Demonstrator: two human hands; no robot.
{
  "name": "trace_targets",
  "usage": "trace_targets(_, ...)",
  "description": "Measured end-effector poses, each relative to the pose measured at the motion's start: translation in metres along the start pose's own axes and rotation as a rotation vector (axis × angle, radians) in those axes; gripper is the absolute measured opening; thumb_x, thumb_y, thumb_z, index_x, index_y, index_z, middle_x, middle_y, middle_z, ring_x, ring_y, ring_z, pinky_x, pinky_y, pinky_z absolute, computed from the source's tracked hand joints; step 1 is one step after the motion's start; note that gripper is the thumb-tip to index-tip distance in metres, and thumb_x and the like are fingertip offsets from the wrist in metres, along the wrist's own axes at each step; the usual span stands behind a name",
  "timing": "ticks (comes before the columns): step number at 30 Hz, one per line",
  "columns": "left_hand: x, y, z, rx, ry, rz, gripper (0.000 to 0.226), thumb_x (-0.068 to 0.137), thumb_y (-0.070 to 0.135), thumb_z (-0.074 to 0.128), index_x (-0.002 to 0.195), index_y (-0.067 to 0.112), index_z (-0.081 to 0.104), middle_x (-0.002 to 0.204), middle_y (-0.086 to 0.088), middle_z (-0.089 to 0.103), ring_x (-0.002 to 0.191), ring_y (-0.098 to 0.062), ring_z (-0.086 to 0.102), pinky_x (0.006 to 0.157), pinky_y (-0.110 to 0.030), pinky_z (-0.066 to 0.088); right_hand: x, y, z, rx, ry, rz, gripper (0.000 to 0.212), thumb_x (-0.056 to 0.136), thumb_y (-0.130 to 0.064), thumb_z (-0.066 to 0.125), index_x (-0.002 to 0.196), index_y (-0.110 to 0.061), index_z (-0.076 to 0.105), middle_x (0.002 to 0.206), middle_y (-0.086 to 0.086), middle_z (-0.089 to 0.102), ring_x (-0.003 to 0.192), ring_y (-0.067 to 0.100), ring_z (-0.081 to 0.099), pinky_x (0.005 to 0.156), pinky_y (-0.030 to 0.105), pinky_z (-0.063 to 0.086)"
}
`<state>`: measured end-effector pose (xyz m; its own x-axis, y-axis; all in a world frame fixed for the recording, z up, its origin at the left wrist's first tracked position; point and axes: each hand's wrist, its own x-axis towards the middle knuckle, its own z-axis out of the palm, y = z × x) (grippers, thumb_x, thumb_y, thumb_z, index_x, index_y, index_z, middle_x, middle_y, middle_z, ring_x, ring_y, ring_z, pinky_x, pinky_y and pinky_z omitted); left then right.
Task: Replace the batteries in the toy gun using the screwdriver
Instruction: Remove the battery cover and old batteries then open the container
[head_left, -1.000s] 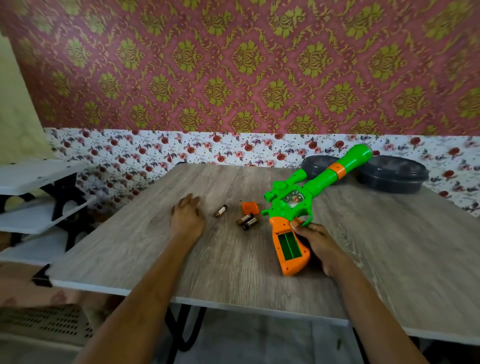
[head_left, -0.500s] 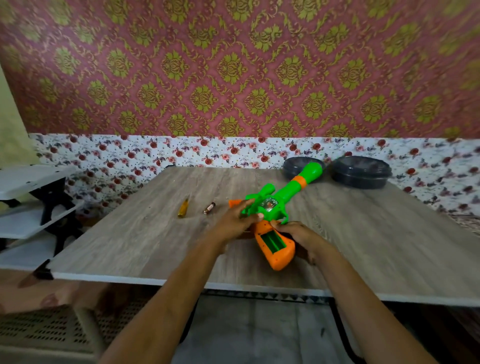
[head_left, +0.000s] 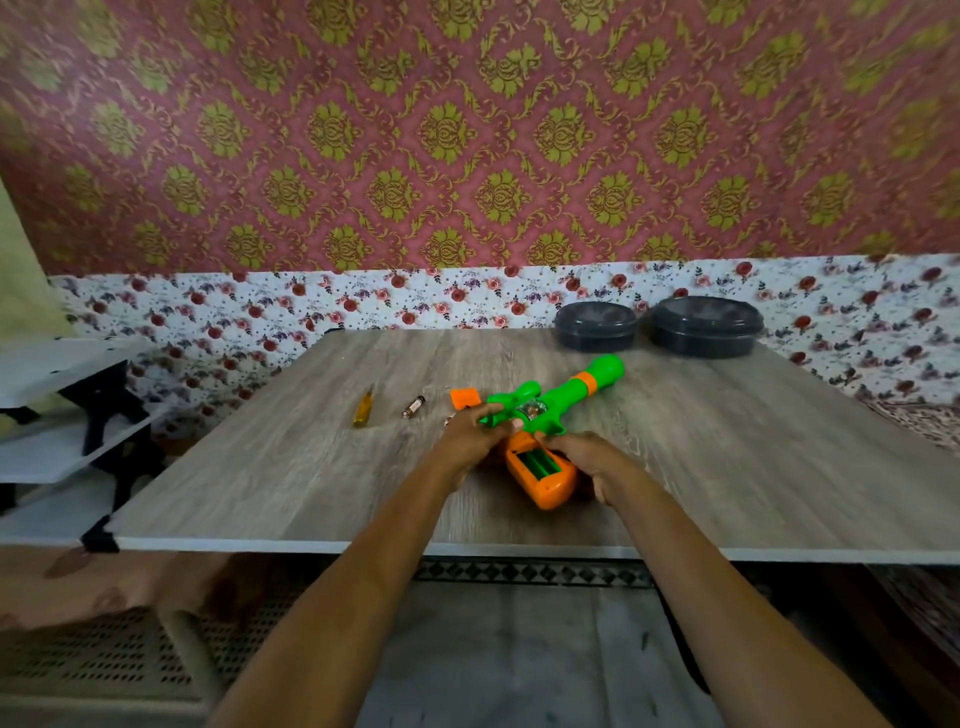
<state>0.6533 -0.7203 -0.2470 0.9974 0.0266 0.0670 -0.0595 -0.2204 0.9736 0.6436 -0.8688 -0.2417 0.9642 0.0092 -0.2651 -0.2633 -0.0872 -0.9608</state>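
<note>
While both hands hold it, toy gun (head_left: 550, 410) lies mid-table, barrel toward far edge | left hand (head_left: 470, 434) fingers wrapped on green body | right hand (head_left: 587, 457) clasps orange grip, compartment open | screwdriver (head_left: 362, 410), battery (head_left: 413, 406), orange cover (head_left: 464, 398) left of gun.

Soft, even indoor light, with motion smear toward the frame's edges.
You get faint shadows on the tabletop (head_left: 727, 467), no glare, and wide-angle bending that curves the wallpaper (head_left: 467, 156) and blurs the corners; the centre stays fairly sharp.
</note>
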Motion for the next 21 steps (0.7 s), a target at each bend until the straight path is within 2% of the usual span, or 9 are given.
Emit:
trace_targets(3, 0.004, 0.0, -0.002, 0.084, 0.018, -0.001, 0.05, 0.085, 0.018, 0.068, 0.131, 0.006, 0.053, 0.127, -0.015, 0.057, 0.101, -0.014, 0.054, 0.068, -0.01, 0.046, 0.001, -0.002, 0.001, -0.069, 0.079, -0.056, 0.048, 0.081, -0.02, 0.07, 0.115, 0.005, 0.047, 0.107, 0.017, 0.058, 0.077, 0.019, 0.055, 0.053, 0.023, 0.04)
trace_targets(6, 0.01, 0.003, -0.004, 0.293, 0.058, 0.034, 0.044, 0.083, 0.026, 0.071, 0.124, 0.012, 0.061, 0.125, -0.011, 0.059, 0.108, -0.019, 0.057, 0.081, -0.022, 0.045, 0.001, -0.003, 0.003, -0.125, 0.12, -0.094, 0.046, 0.079, -0.022, 0.073, 0.113, 0.0, 0.049, 0.101, 0.013, 0.055, 0.086, 0.022, 0.054, 0.051, 0.023, 0.039)
trace_targets(9, 0.015, 0.009, -0.006, 0.491, 0.077, 0.083, 0.039, 0.084, 0.03, 0.069, 0.119, 0.013, 0.064, 0.126, -0.009, 0.061, 0.112, -0.023, 0.058, 0.09, -0.025, 0.046, 0.004, -0.002, 0.008, -0.19, 0.154, -0.122, 0.038, 0.075, -0.029, 0.075, 0.1, -0.004, 0.06, 0.109, 0.02, 0.064, 0.095, 0.031, 0.062, 0.069, 0.034, 0.049)
trace_targets(11, 0.014, 0.013, -0.007, 0.624, 0.082, 0.099, 0.038, 0.086, 0.032, 0.065, 0.12, 0.015, 0.064, 0.13, -0.006, 0.058, 0.116, -0.022, 0.055, 0.089, -0.023, 0.041, 0.004, -0.003, 0.01, -0.327, 0.182, -0.143, 0.04, 0.077, -0.037, 0.072, 0.097, -0.005, 0.06, 0.112, 0.022, 0.063, 0.105, 0.035, 0.06, 0.078, 0.037, 0.047)
trace_targets(13, 0.013, 0.014, -0.009, 0.736, 0.074, 0.111, 0.039, 0.088, 0.036, 0.061, 0.123, 0.019, 0.062, 0.133, -0.005, 0.056, 0.118, -0.022, 0.053, 0.086, -0.023, 0.038, 0.002, -0.004, 0.012, -0.521, 0.216, -0.172, 0.051, 0.081, -0.045, 0.064, 0.103, 0.0, 0.061, 0.113, 0.025, 0.062, 0.108, 0.038, 0.057, 0.081, 0.037, 0.045)
trace_targets(15, 0.01, 0.013, -0.01, 0.828, 0.055, 0.122, 0.041, 0.09, 0.037, 0.058, 0.128, 0.021, 0.058, 0.135, -0.006, 0.054, 0.119, -0.023, 0.052, 0.085, -0.024, 0.039, 0.0, -0.004, 0.012, -0.646, 0.249, -0.24, 0.043, 0.084, -0.047, 0.06, 0.088, -0.004, 0.061, 0.109, 0.027, 0.062, 0.105, 0.039, 0.057, 0.076, 0.037, 0.043)
trace_targets(17, 0.008, 0.014, -0.011, 0.872, 0.031, 0.14, 0.043, 0.09, 0.036, 0.057, 0.13, 0.02, 0.055, 0.136, -0.006, 0.053, 0.12, -0.023, 0.051, 0.087, -0.025, 0.04, 0.003, 0.0, 0.007, -0.711, 0.289, -0.297, 0.043, 0.084, -0.045, 0.061, 0.06, -0.014, 0.044, 0.101, 0.025, 0.064, 0.099, 0.039, 0.059, 0.067, 0.034, 0.036)
trace_targets(19, 0.005, 0.017, -0.015, 0.893, 0.047, 0.155, 0.042, 0.09, 0.035, 0.058, 0.129, 0.02, 0.056, 0.136, -0.005, 0.053, 0.121, -0.023, 0.051, 0.089, -0.026, 0.041, 0.006, 0.003, -0.002, -0.759, 0.32, -0.329, 0.048, 0.085, -0.045, 0.059, 0.053, -0.018, 0.035, 0.095, 0.023, 0.066, 0.095, 0.037, 0.06, 0.064, 0.031, 0.033)
trace_targets(21, 0.005, 0.022, -0.017, 0.884, 0.105, 0.172, 0.039, 0.087, 0.034, 0.06, 0.124, 0.021, 0.06, 0.133, -0.004, 0.055, 0.119, -0.023, 0.052, 0.09, -0.029, 0.043, 0.006, 0.002, -0.015, -0.781, 0.343, -0.353, 0.046, 0.088, -0.043, 0.056, 0.053, -0.016, 0.042, 0.092, 0.023, 0.067, 0.093, 0.036, 0.061, 0.064, 0.029, 0.034)
